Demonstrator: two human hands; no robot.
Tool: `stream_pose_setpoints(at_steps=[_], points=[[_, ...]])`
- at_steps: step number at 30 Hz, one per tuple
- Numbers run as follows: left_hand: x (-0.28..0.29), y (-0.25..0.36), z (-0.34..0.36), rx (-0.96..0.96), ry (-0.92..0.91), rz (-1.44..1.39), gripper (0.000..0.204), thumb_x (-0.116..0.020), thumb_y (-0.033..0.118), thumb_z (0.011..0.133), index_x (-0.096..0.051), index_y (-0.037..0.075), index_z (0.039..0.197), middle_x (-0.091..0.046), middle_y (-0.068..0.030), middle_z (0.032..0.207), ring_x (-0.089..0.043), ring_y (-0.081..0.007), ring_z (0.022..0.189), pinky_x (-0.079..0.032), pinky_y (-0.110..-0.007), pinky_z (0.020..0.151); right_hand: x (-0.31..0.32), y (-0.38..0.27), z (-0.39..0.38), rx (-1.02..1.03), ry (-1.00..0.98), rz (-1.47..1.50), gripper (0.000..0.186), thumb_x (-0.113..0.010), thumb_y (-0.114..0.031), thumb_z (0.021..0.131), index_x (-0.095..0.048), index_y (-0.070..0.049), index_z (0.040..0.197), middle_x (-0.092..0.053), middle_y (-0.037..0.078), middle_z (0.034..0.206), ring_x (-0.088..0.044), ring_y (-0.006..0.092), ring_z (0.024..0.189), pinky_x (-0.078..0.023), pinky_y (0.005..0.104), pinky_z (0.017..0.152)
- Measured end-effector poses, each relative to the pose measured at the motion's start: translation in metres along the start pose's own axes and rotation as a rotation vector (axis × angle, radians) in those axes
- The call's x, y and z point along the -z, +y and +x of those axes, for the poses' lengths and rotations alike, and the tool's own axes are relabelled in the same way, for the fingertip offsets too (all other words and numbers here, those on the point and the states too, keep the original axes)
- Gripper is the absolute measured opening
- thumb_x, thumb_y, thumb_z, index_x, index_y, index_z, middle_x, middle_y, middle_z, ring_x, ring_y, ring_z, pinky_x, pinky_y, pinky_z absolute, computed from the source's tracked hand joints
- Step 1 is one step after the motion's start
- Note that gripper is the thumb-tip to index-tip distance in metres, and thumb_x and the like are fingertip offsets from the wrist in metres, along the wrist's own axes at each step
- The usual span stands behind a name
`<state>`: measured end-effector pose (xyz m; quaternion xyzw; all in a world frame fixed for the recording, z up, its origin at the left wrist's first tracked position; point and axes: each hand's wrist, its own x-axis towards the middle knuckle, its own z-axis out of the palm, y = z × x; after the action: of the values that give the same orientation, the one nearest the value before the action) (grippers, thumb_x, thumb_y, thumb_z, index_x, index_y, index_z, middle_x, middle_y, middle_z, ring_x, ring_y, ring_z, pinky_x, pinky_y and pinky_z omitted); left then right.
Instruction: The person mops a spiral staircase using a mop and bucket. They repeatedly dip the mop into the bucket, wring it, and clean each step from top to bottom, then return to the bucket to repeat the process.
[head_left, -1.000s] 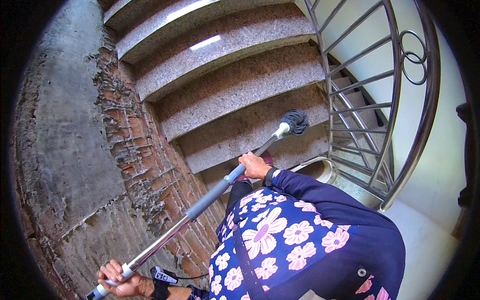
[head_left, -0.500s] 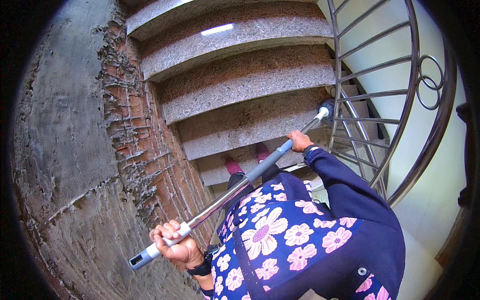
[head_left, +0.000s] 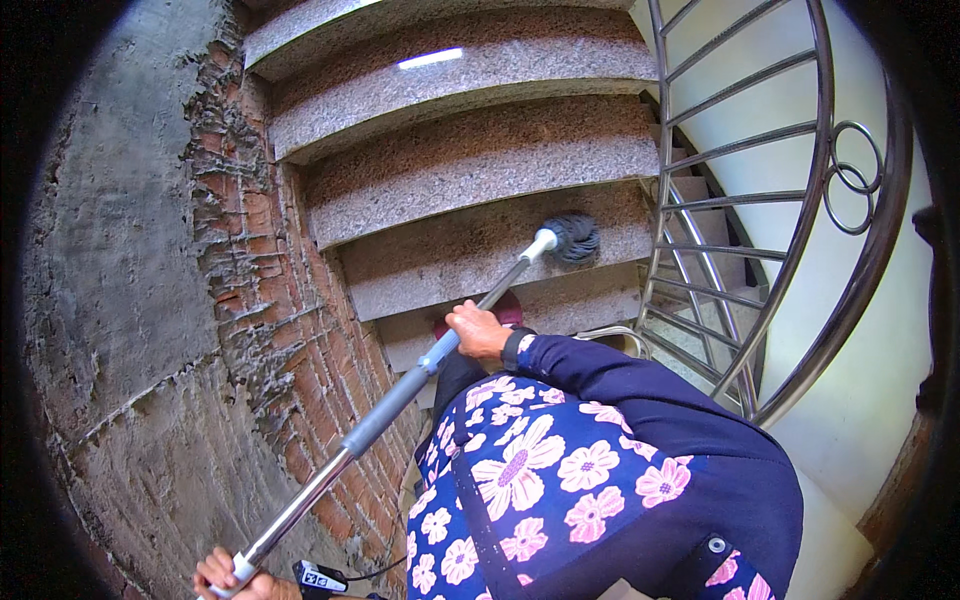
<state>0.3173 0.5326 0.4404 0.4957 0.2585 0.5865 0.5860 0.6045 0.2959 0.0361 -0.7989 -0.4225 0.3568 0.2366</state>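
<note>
A mop with a long grey and metal handle slants across me, from lower left up to the stairs. Its dark stringy head lies on a speckled stone step just beyond my feet. My right hand is wrapped round the handle's upper part, below the white joint. Near the handle's lower end, my left hand grips it by the white collar, partly cut off by the picture's lower edge. My right forearm partly covers my dark red shoes.
Several stone steps rise ahead. On the right curves a metal railing with a dark handrail. A rough wall with exposed brick runs along the left. A pale rim of a container shows beside my right sleeve.
The mop head has swept left along the step, away from the railing. Both hands have moved left with the handle, the left one also lower toward the picture's bottom edge.
</note>
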Motion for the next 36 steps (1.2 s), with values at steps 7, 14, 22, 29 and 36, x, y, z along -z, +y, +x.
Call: stream_pose_setpoints(at_steps=[7,14,22,29,36], points=[[0.011,-0.016,-0.04,-0.036,0.083,0.091,0.021,-0.048,0.019,0.096,-0.051,0.003,0.083,-0.032,0.0019,0.056,-0.029,-0.0082,0.051,-0.028,-0.026,0.054,0.003,0.029,-0.002,0.048,-0.008,-0.058,0.023,-0.072,-0.02,0.069,-0.062,-0.008,0.086,-0.061,0.011,0.093,-0.057,0.0327,0.096,-0.053,0.0447,0.077],[-0.023,-0.1,-0.115,0.113,0.151,-0.065,0.02,-0.047,0.022,0.097,-0.053,0.006,0.086,-0.034,0.0036,0.057,-0.031,-0.0064,0.048,-0.029,-0.024,0.052,0.054,0.133,-0.018,-0.056,0.014,-0.245,0.018,-0.065,-0.017,0.072,-0.062,-0.01,0.089,-0.06,0.009,0.092,-0.057,0.0328,0.096,-0.053,0.0461,0.075],[-0.07,-0.148,-0.119,0.201,0.058,-0.094,0.02,-0.051,0.026,0.096,-0.059,0.009,0.09,-0.04,0.0023,0.064,-0.04,-0.0086,0.056,-0.034,-0.026,0.058,0.083,0.185,-0.027,-0.224,0.024,-0.283,0.025,-0.064,-0.01,0.073,-0.062,-0.013,0.098,-0.057,0.01,0.102,-0.053,0.0329,0.104,-0.05,0.0466,0.084],[-0.09,-0.149,-0.106,0.231,-0.056,-0.064,0.021,-0.051,0.03,0.096,-0.053,0.01,0.096,-0.044,0.0013,0.068,-0.044,-0.0092,0.058,-0.038,-0.029,0.064,0.03,0.184,-0.035,-0.471,0.881,0.046,0.058,-0.058,0.002,0.072,-0.042,-0.001,0.127,-0.048,0.021,0.119,-0.053,0.0395,0.107,-0.048,0.047,0.09],[-0.109,-0.132,-0.052,0.289,-1.134,-0.2,0.053,-0.081,0.047,0.069,-0.061,0.002,0.09,-0.067,-0.0096,0.082,-0.066,-0.0263,0.084,-0.046,-0.042,0.085,0.033,0.099,-0.032,-0.463,0.992,2.133,0.069,-0.042,-0.071,0.086,-0.056,-0.006,0.101,-0.066,0.013,0.09,-0.065,0.0256,0.078,-0.056,0.0408,0.067]])
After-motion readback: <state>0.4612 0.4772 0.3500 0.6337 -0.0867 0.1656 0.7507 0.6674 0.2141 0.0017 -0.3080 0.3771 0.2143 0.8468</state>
